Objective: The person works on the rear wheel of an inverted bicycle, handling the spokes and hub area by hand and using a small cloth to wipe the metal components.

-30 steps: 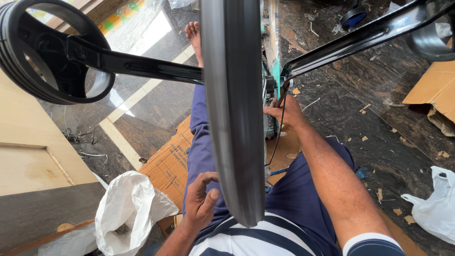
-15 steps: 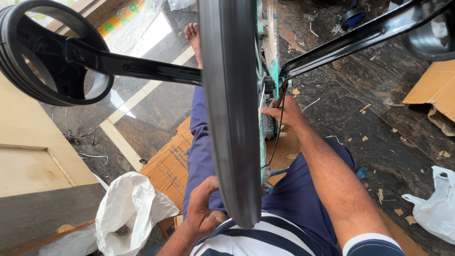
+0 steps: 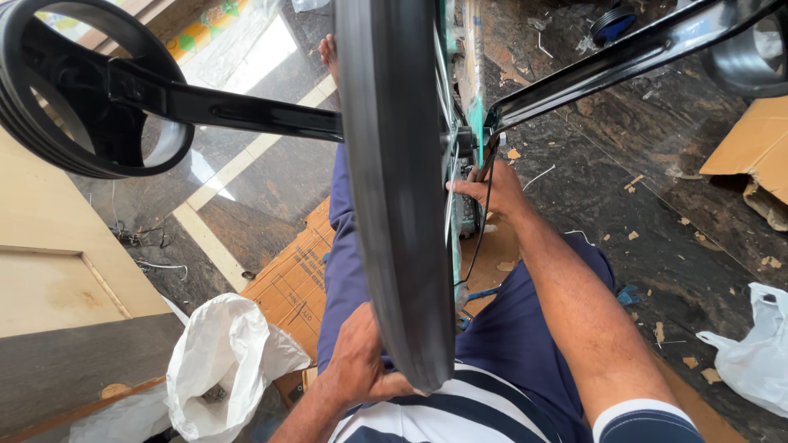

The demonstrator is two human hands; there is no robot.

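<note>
Seated on the dark stone floor [image 3: 673, 205], bicycle wheel [image 3: 394, 205] upright between the knees. Left hand [image 3: 361, 357] clasped against the tyre's near edge; right hand [image 3: 492, 193] at the hub, fingers curled, grip unclear. White bag [image 3: 222, 361] and flattened cardboard [image 3: 291, 275] to the left.

A black tyre [image 3: 394, 189] is seen at centre, a teal frame [image 3: 474, 123] at one o'clock, navy trousers [image 3: 509, 344] at five, white-and-navy stripes on the shirt [image 3: 476, 414] at six.
</note>
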